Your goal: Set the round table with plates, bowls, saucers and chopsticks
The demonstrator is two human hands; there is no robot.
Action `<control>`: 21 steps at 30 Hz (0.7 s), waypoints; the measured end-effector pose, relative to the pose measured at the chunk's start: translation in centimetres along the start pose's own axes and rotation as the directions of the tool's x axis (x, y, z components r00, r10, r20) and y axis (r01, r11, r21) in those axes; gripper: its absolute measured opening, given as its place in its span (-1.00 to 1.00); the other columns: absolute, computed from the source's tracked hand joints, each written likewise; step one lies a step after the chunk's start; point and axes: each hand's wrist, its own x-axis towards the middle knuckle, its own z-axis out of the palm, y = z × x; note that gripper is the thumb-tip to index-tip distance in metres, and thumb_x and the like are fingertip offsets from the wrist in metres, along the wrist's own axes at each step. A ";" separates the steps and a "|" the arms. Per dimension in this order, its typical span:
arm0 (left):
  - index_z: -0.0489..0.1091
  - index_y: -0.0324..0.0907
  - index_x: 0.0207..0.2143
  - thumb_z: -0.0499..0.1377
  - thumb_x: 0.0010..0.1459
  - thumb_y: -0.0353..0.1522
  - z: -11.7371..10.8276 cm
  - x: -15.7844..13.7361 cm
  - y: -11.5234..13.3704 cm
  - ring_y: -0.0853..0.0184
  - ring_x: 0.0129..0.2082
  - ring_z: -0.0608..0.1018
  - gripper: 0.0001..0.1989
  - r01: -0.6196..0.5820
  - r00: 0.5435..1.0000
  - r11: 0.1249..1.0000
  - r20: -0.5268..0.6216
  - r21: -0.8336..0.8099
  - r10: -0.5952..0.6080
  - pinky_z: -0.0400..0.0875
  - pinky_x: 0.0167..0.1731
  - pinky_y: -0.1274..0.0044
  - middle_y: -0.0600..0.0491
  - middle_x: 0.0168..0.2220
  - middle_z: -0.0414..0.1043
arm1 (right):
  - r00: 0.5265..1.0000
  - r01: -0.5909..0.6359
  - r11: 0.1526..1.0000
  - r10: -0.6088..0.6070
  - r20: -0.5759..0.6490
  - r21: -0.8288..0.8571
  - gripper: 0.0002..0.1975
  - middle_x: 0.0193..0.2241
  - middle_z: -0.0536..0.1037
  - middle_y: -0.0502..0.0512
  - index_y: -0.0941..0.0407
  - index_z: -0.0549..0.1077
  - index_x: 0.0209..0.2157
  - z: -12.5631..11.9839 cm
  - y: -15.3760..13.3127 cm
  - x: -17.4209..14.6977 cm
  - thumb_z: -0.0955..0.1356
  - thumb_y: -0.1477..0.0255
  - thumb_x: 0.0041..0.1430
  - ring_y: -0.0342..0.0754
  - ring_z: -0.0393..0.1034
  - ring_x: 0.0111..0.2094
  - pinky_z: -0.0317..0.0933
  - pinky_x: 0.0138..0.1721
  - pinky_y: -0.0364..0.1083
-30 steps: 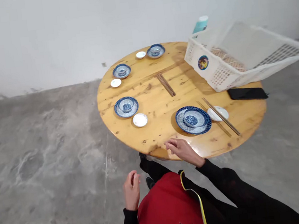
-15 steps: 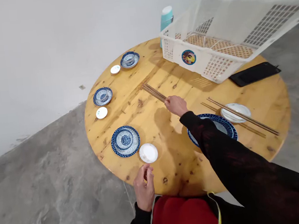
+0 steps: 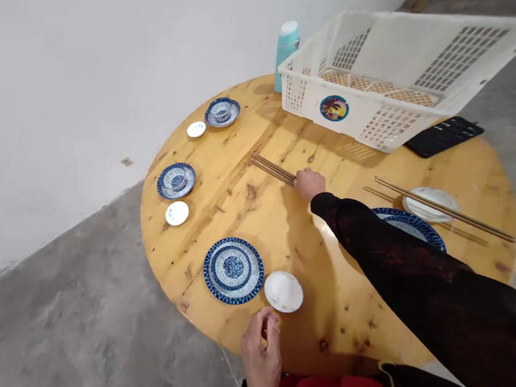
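Observation:
Over the middle of the table, my right hand (image 3: 310, 184) is closed on the near end of a bunch of wooden chopsticks (image 3: 274, 170). The chopsticks point away to the upper left, low over the tabletop. At the near edge, my left hand (image 3: 262, 354) is loosely curled, a gap showing between thumb and fingers, with nothing in it. Just beyond it are a small white dish (image 3: 283, 292) and a blue-patterned plate (image 3: 236, 295) with a matching bowl (image 3: 233, 267) on it. My right sleeve partly hides another blue-patterned plate (image 3: 423, 233).
A white plastic basket (image 3: 356, 120) stands at the back right, beside a turquoise flask (image 3: 286, 50) and a black phone (image 3: 442, 136). Chopsticks (image 3: 446, 208) lie across white dishes (image 3: 431, 198) at right. Two more plates (image 3: 164, 188) (image 3: 224, 123) with bowls and small dishes line the left edge.
The camera view has shifted, so the table's near part looks closer. My right hand still grips the chopsticks over nearly the same spot. My left hand stays loosely curled near the white dish.

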 end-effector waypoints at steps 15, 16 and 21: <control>0.50 -0.19 -0.09 0.01 0.35 -0.14 -7.8 3.9 -3.9 0.30 -0.28 0.67 -0.61 0.061 0.998 0.998 0.006 0.025 -0.062 0.56 -0.24 0.54 -0.09 -0.22 0.64 | 0.981 -0.138 0.988 0.146 0.125 -0.071 -0.70 -0.21 0.60 0.36 0.23 0.59 -0.14 -0.8 -0.7 2.6 0.35 0.47 0.09 0.15 0.51 -0.16 0.34 -0.20 -0.03; 0.50 -0.19 -0.09 0.01 0.35 -0.13 -7.8 3.9 -3.8 0.29 -0.27 0.67 -0.60 0.069 0.997 0.997 0.014 0.022 -0.069 0.56 -0.23 0.53 -0.09 -0.22 0.64 | 0.982 -0.135 0.989 0.142 0.126 -0.068 -0.70 -0.20 0.60 0.35 0.22 0.58 -0.14 -0.9 -0.6 2.6 0.35 0.46 0.09 0.14 0.50 -0.16 0.34 -0.20 -0.03; 0.50 -0.19 -0.10 0.02 0.34 -0.13 -7.1 4.1 -3.0 0.28 -0.25 0.67 -0.61 0.078 0.996 0.997 0.048 -0.019 -0.077 0.57 -0.23 0.52 -0.07 -0.23 0.64 | 0.987 -0.094 0.994 0.100 0.124 -0.049 -0.67 -0.17 0.60 0.29 0.18 0.58 -0.11 -1.0 -0.5 2.4 0.36 0.46 0.07 0.09 0.48 -0.17 0.31 -0.20 -0.05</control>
